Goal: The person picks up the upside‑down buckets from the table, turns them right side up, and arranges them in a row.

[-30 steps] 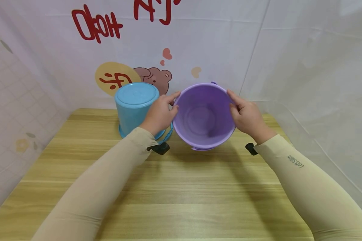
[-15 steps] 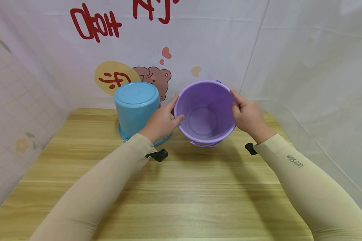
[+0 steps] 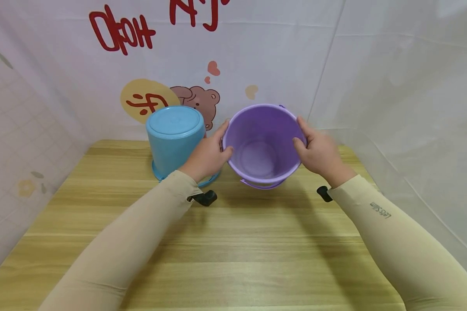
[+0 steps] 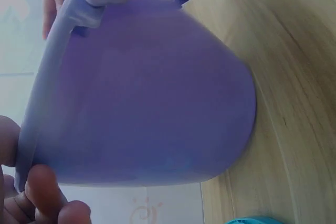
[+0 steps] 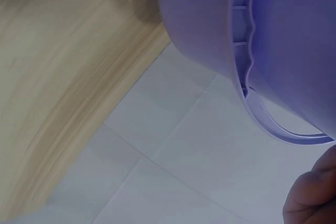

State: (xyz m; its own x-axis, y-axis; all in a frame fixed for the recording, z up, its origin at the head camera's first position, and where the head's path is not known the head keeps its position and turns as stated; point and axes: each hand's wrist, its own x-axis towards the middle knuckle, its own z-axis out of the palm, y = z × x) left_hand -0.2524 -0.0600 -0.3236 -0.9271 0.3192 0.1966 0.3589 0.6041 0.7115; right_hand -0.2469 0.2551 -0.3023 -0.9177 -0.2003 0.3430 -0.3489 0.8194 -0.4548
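A purple bucket (image 3: 262,142) is held tilted above the table, its mouth facing me and its inside bare. My left hand (image 3: 207,156) grips the left of its rim, thumb over the edge; the left wrist view shows curled fingers (image 4: 44,187) around that rim. On the right side my right hand (image 3: 322,152) pinches the rim, thumb inside. The bucket's handle (image 3: 261,186) hangs beneath the front rim. Just left of my left hand, a blue bucket (image 3: 173,144) stands upside down; my hand partly covers it, and I cannot tell whether they touch.
The wooden table (image 3: 233,259) reaches back to a white cloth backdrop (image 3: 288,52) with red lettering and a cartoon bear. White sheeting (image 3: 412,108) hangs at the right, a patterned sheet (image 3: 11,142) at the left. Dark wrist-camera pieces stick out from both sleeves.
My left hand has shifted down slightly along the rim. The purple bucket has turned a little, and my right thumb has moved farther inside its rim. The blue bucket stays put.
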